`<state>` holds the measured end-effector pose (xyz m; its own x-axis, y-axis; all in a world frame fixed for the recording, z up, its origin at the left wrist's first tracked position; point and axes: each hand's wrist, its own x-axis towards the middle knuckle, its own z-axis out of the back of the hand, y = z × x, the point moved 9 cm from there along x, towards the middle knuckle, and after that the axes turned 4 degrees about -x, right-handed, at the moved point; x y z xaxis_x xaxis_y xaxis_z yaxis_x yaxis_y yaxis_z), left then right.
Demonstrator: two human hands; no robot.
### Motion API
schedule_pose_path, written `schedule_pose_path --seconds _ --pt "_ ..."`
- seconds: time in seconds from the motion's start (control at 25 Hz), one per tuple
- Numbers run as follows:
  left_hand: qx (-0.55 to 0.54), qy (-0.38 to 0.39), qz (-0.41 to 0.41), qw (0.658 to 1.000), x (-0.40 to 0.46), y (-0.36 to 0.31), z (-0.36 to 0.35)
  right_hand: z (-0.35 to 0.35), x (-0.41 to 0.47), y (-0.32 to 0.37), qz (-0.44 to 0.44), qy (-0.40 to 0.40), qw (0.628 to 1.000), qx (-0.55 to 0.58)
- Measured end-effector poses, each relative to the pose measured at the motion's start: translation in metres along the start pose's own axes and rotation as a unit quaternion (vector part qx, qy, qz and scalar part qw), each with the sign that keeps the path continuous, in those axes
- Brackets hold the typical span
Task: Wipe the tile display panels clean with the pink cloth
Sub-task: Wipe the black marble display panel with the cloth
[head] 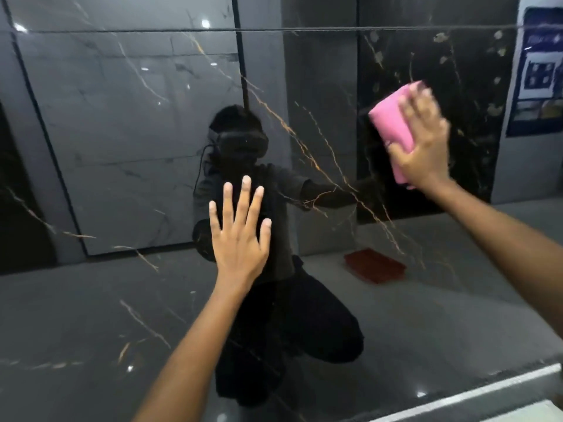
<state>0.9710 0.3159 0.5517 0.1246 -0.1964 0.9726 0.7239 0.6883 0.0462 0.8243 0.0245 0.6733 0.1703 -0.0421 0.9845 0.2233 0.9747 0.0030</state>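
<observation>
The folded pink cloth lies flat against the glossy black tile display panel with gold veins, high on its right part. The right hand presses it there: the fingers lie straight and slightly spread over the cloth's right half, blurred, and the thumb curls round its lower left edge. Pink shows above the fingertips, to the left of them, and as a strip below the heel of the hand.

Just right of these fingers the dark panel ends at a vertical edge, and beyond it stands a grey wall with a blue and white printed poster. Left of and below the cloth the panel runs on as wide bare surface.

The left hand rests flat on the panel, well apart from the cloth, lower and to the left; its fingers are straight and fanned, holding nothing. Around them the gloss mirrors a crouching person and a red-brown rectangular mat on the floor. A pale ledge edge crosses the lower right corner.
</observation>
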Motion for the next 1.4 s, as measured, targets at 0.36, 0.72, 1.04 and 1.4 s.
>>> schedule_pose_path --seconds 0.36,0.72,1.04,1.4 --pt "0.044 -0.011 -0.027 0.999 -0.016 0.001 -0.017 -0.077 -0.231 0.189 0.380 0.115 0.918 -0.009" --pt "-0.002 0.040 -0.036 0.999 -0.127 -0.003 -0.039 0.002 -0.048 -0.046 -0.107 -0.019 0.993 0.038" --pt "0.016 0.014 -0.054 0.998 -0.127 0.001 -0.041 -0.096 -0.321 0.209 0.421 0.148 0.895 0.011" --pt "0.007 0.048 -0.108 0.993 -0.191 -0.034 -0.067 -0.019 -0.121 -0.029 -0.042 -0.022 0.999 0.008"
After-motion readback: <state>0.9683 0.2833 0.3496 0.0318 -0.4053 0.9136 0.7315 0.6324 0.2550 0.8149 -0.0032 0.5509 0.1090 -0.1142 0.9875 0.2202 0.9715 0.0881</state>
